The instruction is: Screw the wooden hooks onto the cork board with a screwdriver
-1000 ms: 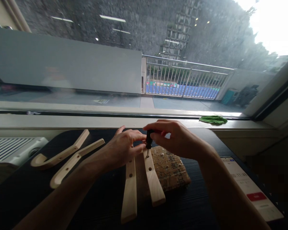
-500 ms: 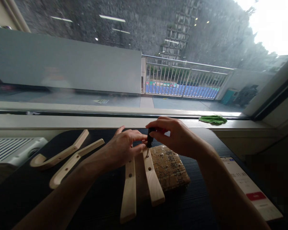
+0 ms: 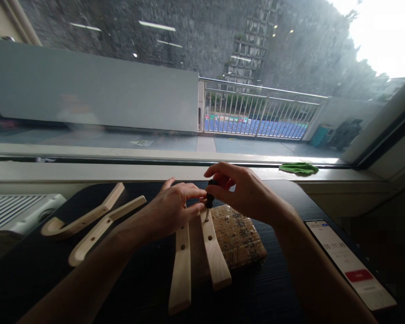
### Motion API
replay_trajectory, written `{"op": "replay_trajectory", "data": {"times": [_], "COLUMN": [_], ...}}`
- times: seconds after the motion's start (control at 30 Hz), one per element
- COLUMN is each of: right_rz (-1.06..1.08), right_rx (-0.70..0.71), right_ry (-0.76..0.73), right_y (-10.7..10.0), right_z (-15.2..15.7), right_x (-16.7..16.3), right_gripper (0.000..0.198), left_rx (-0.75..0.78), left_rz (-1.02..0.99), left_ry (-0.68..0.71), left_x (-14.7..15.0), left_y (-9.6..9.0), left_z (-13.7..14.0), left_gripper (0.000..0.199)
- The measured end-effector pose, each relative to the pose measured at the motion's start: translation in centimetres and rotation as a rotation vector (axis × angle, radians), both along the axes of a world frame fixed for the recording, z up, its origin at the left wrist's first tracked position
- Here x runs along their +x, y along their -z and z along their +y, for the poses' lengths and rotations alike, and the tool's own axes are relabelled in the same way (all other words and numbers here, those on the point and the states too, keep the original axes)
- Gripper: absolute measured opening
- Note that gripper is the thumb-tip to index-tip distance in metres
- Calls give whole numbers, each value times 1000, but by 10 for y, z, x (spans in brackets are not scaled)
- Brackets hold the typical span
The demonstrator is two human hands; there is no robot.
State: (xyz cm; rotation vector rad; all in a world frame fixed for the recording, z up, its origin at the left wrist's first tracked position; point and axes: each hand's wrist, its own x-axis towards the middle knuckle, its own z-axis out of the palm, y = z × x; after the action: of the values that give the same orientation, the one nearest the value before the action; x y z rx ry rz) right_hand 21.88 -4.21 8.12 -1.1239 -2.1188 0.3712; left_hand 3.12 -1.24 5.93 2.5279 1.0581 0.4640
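Note:
A short black screwdriver (image 3: 210, 198) stands nearly upright, its tip at a hole in a pale curved wooden piece (image 3: 217, 261). Round its handle my right hand (image 3: 246, 191) is closed with the thumb and some fingers, while the index finger is lifted off. My left hand (image 3: 173, 204) grips the far end of the wooden pieces, fingertips close beside the screwdriver; its grip is partly hidden. A second wooden piece (image 3: 181, 279) with holes lies under that hand. Beneath the right-hand piece is a flat block wrapped in brown tape (image 3: 239, 238).
Two J-shaped wooden pieces, one farther (image 3: 77, 226) and one nearer (image 3: 94, 238), lie left on the black table (image 3: 138, 288). A phone with a timer (image 3: 352, 265) lies right. A green cloth (image 3: 299, 168) rests on the windowsill (image 3: 148, 172). A white radiator (image 3: 23, 209) stands left.
My right hand has shifted slightly, and its index finger has come away from the top of the screwdriver. The left hand and the wooden pieces stay in place.

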Motion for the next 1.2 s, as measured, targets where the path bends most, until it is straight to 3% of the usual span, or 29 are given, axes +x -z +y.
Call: {"op": "replay_trajectory", "data": {"times": [0.27,0.53,0.8,1.2], "right_rz": [28,17,-14,-2], "right_rx": [29,56,78,88], "right_ry": [-80,-58,-24,48], "right_y": [-3,-2,-2,2], "right_z": [-2,-1,0,2], "right_x": [0,3,1,-4], "right_gripper": [25,23,18,17], "left_rx": [8,28,21,12], "left_rz": [-15,-40,-3,-7], "left_ry": [23,-14,-3,-5], "left_x": [-1,0,1,0], "left_y": [-2,9,-3,3], "left_z": [-1,4,-2,2], "left_gripper": [26,24,21,26]}}
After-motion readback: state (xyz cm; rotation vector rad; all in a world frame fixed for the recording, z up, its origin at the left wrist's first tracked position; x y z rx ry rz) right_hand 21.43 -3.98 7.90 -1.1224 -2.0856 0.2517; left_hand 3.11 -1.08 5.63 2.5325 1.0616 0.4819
